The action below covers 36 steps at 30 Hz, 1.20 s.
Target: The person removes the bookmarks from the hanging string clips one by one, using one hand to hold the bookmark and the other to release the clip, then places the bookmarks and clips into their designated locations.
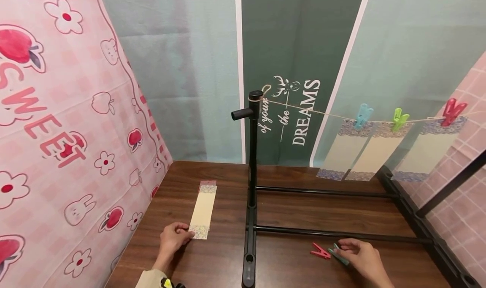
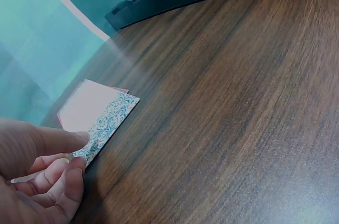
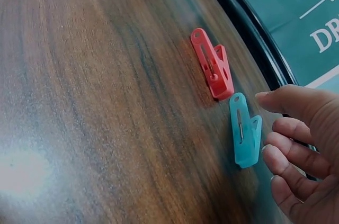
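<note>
At the left of the table, my left hand [image 1: 174,240] pinches the near corner of a cream paper card [image 1: 203,210] with lace-patterned ends. In the left wrist view the thumb lies on the card's blue patterned band [image 2: 108,123], the other fingers curled beside its edge. Beneath it, a red-edged card [image 1: 208,182] peeks out at the far end. My right hand [image 1: 363,258] hovers with loosely bent fingers beside a teal clothespin [image 3: 243,134]; a gap shows between them in the right wrist view. A red clothespin [image 3: 211,65] lies just beyond the teal one.
A black frame with an upright post [image 1: 253,153] and low crossbars [image 1: 334,233] stands between my hands. From its string [image 1: 322,112] hang three cards, held by a blue clothespin [image 1: 363,116], a green clothespin [image 1: 399,120] and a dark red clothespin [image 1: 452,112].
</note>
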Each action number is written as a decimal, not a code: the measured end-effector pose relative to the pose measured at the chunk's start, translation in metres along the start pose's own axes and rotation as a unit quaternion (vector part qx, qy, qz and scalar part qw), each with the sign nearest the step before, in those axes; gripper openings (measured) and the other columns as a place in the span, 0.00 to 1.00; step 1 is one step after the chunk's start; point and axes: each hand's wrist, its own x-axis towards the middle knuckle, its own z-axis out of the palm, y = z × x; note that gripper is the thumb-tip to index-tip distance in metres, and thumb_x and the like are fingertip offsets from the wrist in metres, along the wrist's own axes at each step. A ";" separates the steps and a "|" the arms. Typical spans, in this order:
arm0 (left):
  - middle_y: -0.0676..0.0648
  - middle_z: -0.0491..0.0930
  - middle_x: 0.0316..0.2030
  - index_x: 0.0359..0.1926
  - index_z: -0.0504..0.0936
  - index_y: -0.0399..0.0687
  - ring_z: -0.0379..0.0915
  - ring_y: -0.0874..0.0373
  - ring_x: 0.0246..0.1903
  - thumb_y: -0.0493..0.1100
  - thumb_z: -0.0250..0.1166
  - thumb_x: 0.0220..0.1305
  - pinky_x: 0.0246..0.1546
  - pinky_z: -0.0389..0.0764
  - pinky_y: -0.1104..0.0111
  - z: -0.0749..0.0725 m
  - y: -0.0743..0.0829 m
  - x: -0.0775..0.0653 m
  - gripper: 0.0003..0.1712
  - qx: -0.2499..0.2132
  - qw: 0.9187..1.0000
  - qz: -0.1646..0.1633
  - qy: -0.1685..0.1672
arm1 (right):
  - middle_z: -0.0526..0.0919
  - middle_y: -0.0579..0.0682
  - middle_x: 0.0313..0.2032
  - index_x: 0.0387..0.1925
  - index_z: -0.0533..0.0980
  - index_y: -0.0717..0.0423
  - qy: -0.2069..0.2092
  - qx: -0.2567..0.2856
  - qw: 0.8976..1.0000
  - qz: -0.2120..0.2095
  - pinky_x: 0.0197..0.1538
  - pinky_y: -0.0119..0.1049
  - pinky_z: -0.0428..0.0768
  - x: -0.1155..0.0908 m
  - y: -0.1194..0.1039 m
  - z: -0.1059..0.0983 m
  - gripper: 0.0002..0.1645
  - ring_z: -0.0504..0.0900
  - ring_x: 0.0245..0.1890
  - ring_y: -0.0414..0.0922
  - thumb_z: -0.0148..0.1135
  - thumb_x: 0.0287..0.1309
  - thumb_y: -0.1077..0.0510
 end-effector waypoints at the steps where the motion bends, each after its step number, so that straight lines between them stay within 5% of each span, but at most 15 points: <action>1: 0.49 0.78 0.19 0.33 0.80 0.30 0.75 0.59 0.16 0.32 0.77 0.42 0.17 0.76 0.71 -0.001 0.000 -0.001 0.17 0.000 1.000 -0.002 0.000 | 0.86 0.49 0.33 0.42 0.83 0.61 0.002 0.001 1.000 0.000 0.38 0.42 0.81 0.000 -0.001 -0.001 0.24 0.84 0.31 0.41 0.74 0.51 0.47; 7: 0.50 0.76 0.19 0.36 0.81 0.31 0.74 0.59 0.17 0.33 0.76 0.44 0.18 0.74 0.72 -0.005 0.004 -0.003 0.16 0.000 1.000 0.001 -0.004 | 0.86 0.49 0.33 0.42 0.83 0.61 0.027 0.026 0.999 0.003 0.34 0.32 0.80 -0.003 -0.005 -0.004 0.22 0.84 0.30 0.40 0.73 0.52 0.49; 11: 0.50 0.76 0.19 0.36 0.81 0.31 0.74 0.58 0.17 0.33 0.74 0.48 0.18 0.73 0.72 -0.005 0.010 -0.003 0.14 0.012 1.000 0.019 -0.002 | 0.86 0.49 0.33 0.43 0.83 0.59 0.046 0.034 0.998 -0.002 0.35 0.35 0.81 -0.004 -0.009 -0.006 0.22 0.84 0.31 0.39 0.70 0.55 0.46; 20: 0.40 0.82 0.25 0.40 0.80 0.30 0.80 0.47 0.20 0.35 0.67 0.60 0.19 0.80 0.67 0.005 0.031 -0.003 0.11 -0.020 0.997 0.069 -0.006 | 0.87 0.49 0.35 0.41 0.85 0.52 0.148 0.046 0.987 -0.033 0.31 0.28 0.73 -0.009 -0.030 -0.021 0.19 0.78 0.31 0.29 0.66 0.59 0.43; 36: 0.39 0.82 0.27 0.39 0.81 0.35 0.81 0.47 0.24 0.34 0.66 0.61 0.21 0.78 0.72 0.008 0.055 -0.008 0.06 -0.051 0.990 0.126 -0.028 | 0.86 0.47 0.41 0.47 0.82 0.53 0.127 0.098 0.986 -0.042 0.34 0.22 0.75 -0.012 -0.058 -0.046 0.22 0.77 0.37 0.25 0.62 0.62 0.41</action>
